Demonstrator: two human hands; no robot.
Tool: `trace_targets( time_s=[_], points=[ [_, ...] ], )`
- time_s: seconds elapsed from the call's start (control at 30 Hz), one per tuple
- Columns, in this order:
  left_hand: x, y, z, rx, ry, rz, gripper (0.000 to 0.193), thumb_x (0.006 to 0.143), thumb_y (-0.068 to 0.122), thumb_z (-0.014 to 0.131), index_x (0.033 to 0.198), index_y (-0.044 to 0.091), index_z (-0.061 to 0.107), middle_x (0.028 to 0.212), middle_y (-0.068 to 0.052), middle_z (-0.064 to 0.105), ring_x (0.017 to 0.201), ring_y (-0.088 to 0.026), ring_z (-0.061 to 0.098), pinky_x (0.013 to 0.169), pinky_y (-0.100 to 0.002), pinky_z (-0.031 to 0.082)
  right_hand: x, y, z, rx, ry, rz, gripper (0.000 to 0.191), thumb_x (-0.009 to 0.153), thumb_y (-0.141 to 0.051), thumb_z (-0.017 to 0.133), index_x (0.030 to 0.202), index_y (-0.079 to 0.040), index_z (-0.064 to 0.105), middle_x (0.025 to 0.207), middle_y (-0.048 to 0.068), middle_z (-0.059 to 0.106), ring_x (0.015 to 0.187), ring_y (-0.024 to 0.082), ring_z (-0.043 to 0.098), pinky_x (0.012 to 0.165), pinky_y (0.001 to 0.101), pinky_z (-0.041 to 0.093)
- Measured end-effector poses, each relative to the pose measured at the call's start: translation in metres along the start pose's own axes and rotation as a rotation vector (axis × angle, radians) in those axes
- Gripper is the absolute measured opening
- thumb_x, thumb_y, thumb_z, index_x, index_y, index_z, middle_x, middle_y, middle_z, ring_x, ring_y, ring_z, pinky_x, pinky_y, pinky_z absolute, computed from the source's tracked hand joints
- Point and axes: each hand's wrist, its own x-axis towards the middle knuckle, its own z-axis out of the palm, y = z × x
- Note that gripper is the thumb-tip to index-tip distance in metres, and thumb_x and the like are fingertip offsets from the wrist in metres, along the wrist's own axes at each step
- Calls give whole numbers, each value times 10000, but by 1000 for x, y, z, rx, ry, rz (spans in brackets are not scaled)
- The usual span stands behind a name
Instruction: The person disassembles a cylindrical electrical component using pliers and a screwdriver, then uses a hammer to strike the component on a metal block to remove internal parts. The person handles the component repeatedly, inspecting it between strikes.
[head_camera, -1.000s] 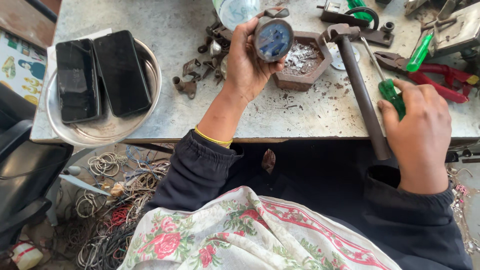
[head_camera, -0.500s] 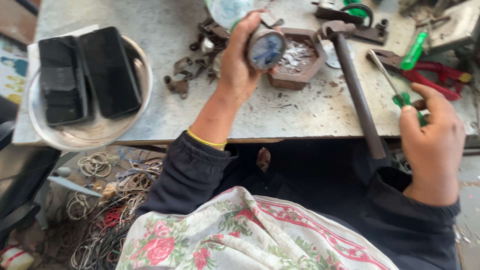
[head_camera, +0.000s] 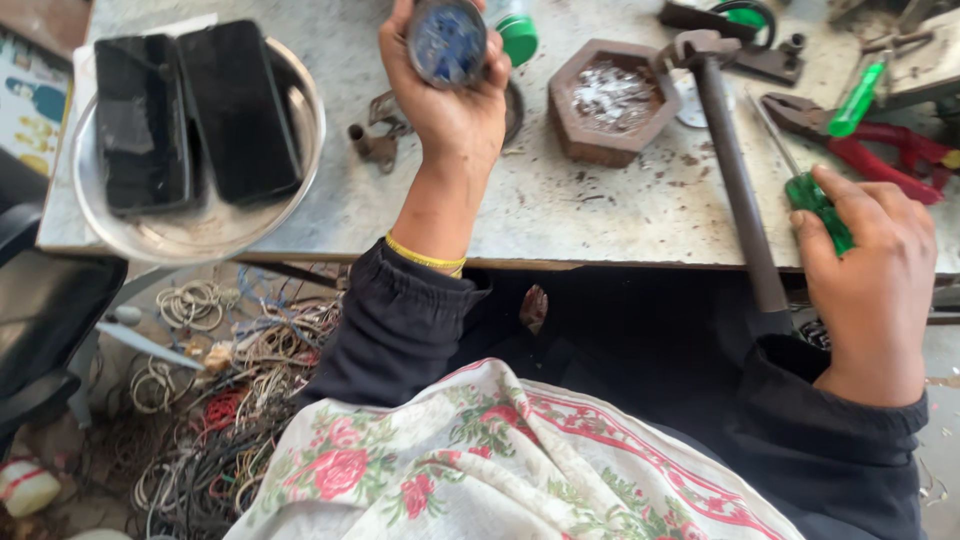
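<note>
My left hand (head_camera: 452, 110) is raised over the worn grey bench (head_camera: 560, 215) and grips a round dark metal part (head_camera: 446, 42) with a bluish face turned up toward me. My right hand (head_camera: 872, 270) rests at the bench's near right edge, closed around a screwdriver with a green handle (head_camera: 818, 198) whose thin shaft points up and left. A long hammer (head_camera: 728, 150) lies just left of that hand, its head near a brown hexagonal dish (head_camera: 610, 100) of small shiny bits.
A round steel tray (head_camera: 210, 235) at the left holds two black phones (head_camera: 190, 115). Red-handled pliers (head_camera: 885, 145), another green-handled tool (head_camera: 858, 98) and metal scraps lie at the back right. Tangled wires (head_camera: 215, 400) cover the floor below. A floral cloth (head_camera: 500, 460) lies on my lap.
The view has shifted, so everything sits further right in frame. My left hand has moved left with the round part, away from the hexagonal dish. My right hand keeps its grip on the screwdriver.
</note>
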Motion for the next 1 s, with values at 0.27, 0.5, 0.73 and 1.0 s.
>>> trace_targets(
  time_s=[0.27, 0.5, 0.73, 1.0],
  points=[
    [15, 18, -18, -278, 10, 172, 518, 1054, 530, 518, 1089, 25, 629, 903, -110, 662, 698, -188, 676, 596, -266, 569, 8, -22, -15, 102, 24, 12, 370, 986, -69, 719, 1353, -56, 683, 1273, 121, 640, 1189, 307, 553, 1062, 393, 428],
    [7, 24, -10, -254, -2, 167, 497, 1012, 540, 495, 1160, 86, 635, 988, -120, 696, 717, -171, 686, 597, -269, 573, 11, -38, -33, 183, 52, 36, 284, 980, -47, 746, 1261, -23, 711, 1178, 144, 692, 1127, 334, 601, 1063, 436, 454],
    [-2, 14, -2, -68, 2, 9, 466, 1023, 513, 551, 1166, 76, 631, 989, -124, 679, 671, -180, 688, 557, -278, 569, -4, -23, -33, 216, -5, 113, 329, 963, -79, 732, 1290, -51, 717, 1182, 115, 709, 1156, 322, 618, 1027, 412, 459],
    [-8, 18, 2, 35, 51, -29, 485, 1019, 531, 549, 1196, 86, 629, 981, -122, 675, 692, -189, 670, 560, -287, 541, -24, 4, -48, 181, 46, 245, 256, 976, -73, 697, 1228, -45, 731, 1167, 122, 693, 1124, 310, 624, 1003, 401, 466]
  ],
)
